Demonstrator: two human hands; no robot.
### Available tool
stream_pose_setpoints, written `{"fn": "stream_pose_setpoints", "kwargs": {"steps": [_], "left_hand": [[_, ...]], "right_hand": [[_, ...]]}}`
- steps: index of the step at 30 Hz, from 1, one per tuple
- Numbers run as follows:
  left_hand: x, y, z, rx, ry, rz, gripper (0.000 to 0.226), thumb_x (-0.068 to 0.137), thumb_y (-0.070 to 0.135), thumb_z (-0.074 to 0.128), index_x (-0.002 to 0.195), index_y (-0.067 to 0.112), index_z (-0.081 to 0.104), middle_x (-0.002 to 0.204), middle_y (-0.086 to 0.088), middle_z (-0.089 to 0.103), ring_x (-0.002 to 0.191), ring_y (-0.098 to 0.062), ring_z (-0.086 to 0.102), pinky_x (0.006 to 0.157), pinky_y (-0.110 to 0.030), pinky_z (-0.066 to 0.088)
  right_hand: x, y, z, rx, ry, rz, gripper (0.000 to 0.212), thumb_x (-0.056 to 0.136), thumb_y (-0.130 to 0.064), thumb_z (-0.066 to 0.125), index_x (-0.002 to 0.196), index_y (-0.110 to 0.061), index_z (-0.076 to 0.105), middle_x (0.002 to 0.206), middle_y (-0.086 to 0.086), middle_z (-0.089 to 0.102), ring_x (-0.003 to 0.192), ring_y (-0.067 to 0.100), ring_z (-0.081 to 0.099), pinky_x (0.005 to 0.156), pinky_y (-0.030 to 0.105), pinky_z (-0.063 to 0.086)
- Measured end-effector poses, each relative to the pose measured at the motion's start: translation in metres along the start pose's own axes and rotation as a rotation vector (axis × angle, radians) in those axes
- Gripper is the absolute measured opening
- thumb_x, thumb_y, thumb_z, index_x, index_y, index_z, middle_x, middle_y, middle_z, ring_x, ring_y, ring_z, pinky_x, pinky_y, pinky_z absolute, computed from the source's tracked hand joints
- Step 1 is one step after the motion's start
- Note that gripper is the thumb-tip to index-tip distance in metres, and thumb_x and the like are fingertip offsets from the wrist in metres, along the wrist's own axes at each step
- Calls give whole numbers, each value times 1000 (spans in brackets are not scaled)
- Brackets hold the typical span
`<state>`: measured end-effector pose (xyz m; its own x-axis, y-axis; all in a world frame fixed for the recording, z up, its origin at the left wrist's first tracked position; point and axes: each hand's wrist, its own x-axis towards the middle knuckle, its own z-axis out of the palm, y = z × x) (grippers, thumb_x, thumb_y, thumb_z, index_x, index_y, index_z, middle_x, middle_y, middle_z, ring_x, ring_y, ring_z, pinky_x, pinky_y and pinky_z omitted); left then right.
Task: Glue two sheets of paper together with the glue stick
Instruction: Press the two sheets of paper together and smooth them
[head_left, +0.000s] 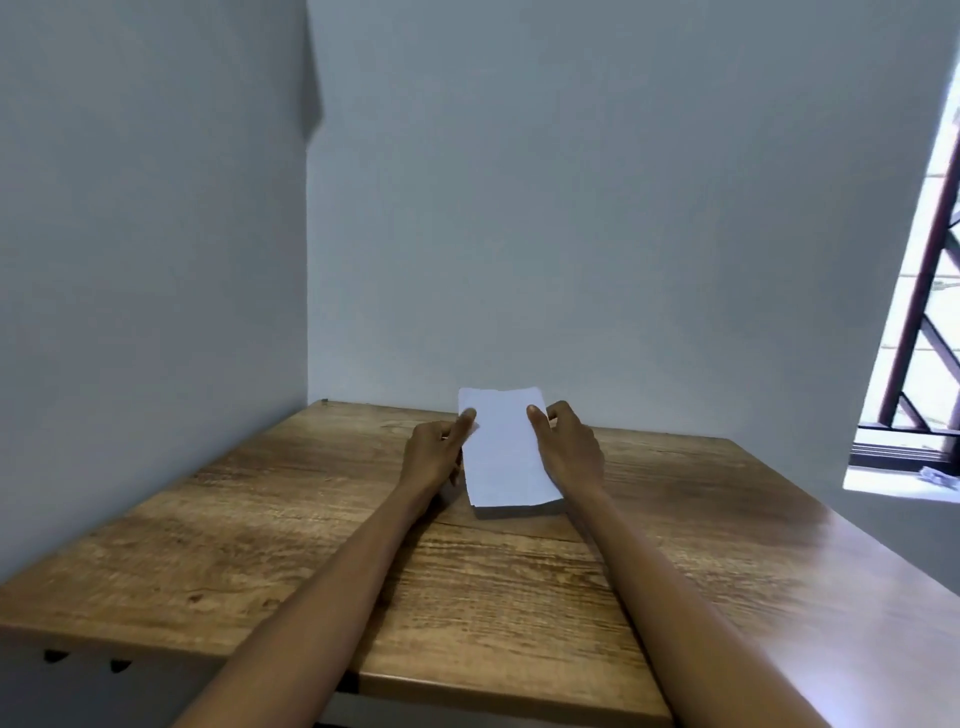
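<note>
With the stack of paper lying near the table's far edge, the left hand and right hand pinched its top sheet's sides, seemingly lifting one off; no glue stick was visible.

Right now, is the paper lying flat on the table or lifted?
Partly lifted: the paper stack rests its near end on the table, its far end raised between both hands.
</note>
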<state>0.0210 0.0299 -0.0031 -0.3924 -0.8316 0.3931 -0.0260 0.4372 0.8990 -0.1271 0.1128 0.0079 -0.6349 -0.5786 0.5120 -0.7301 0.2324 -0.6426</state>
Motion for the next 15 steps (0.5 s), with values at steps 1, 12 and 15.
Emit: {"fn": "stream_pose_setpoints", "kwargs": {"steps": [1, 12, 15], "left_hand": [[0, 4, 6, -48, 9, -18, 47, 88, 50, 53, 67, 9, 54, 59, -4, 59, 43, -5, 53, 42, -17, 41], [-19, 38, 152, 185, -231, 20, 42, 85, 25, 65, 121, 13, 49, 111, -14, 65, 105, -27, 60, 84, -33, 46], [-20, 40, 178, 361, -278, 78, 37, 87, 27, 61, 119, 9, 52, 116, -13, 63, 111, -27, 56, 83, -33, 43]], "right_hand": [[0, 2, -6, 10, 34, 10, 39, 95, -52, 36, 106, -17, 52, 84, -3, 57, 77, 19, 54, 69, 32, 37], [8, 105, -111, -205, 102, 273, 29, 97, -33, 36, 97, -11, 54, 96, 12, 65, 83, 29, 55, 76, 37, 41], [12, 124, -119, -240, 53, 394, 25, 95, -25, 38, 97, -8, 57, 109, 16, 64, 100, 34, 57, 79, 36, 38]]}}
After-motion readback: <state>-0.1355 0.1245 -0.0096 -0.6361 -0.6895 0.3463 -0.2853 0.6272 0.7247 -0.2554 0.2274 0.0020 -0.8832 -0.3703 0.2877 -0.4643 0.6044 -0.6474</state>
